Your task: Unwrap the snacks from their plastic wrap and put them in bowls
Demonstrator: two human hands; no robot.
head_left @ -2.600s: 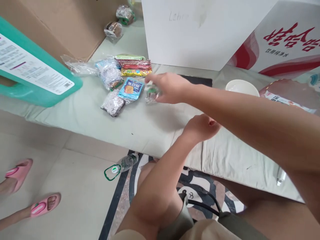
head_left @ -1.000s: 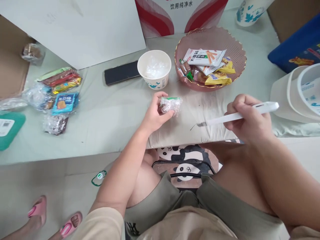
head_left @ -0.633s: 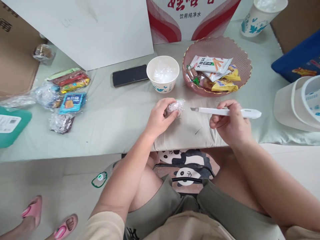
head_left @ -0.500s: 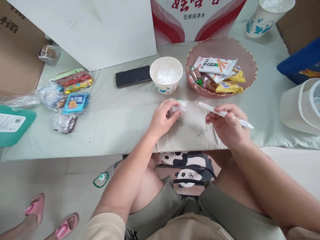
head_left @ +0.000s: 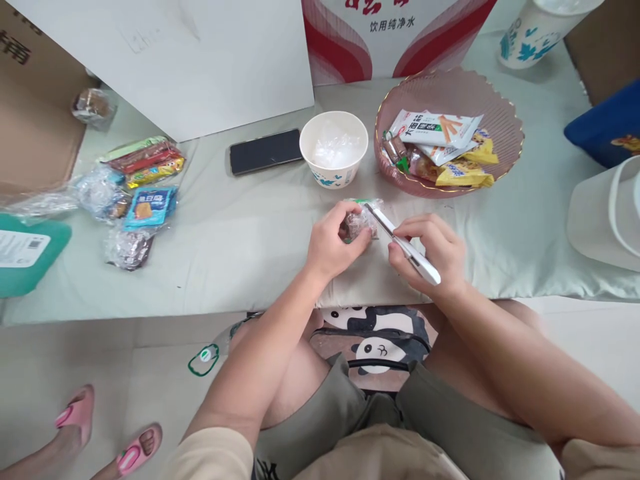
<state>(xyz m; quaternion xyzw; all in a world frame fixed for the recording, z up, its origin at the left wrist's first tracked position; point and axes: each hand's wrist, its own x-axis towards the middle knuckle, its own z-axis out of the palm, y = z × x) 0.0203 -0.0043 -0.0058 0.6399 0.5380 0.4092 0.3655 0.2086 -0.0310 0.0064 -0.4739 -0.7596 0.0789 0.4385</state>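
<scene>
My left hand (head_left: 336,239) grips a small snack in a clear crinkled wrapper (head_left: 361,223), holding it down on the cloth near the table's front edge. My fingers hide its left side. In my right hand (head_left: 434,250) is a slim white utility knife (head_left: 407,248), slanting up to the left. Its tip reaches the right part of the wrapper; whether it touches or cuts the film I cannot tell. Just behind the snack stands a paper bowl (head_left: 334,175) with crumpled clear plastic inside. Right of that sits a pink ribbed bowl (head_left: 507,150) holding several packaged snacks.
A black phone (head_left: 265,152) lies left of the paper bowl. Several wrapped snacks (head_left: 150,205) are piled at the left. White (head_left: 250,73) and red-and-white boxes (head_left: 340,47) stand behind. A white bucket (head_left: 595,220) is at the right. Someone's feet in pink slippers (head_left: 80,413) show on the floor.
My right hand has moved left and turned the utility knife, bringing its tip to the wrapper. My left hand, still on the snack, has shifted slightly right.
</scene>
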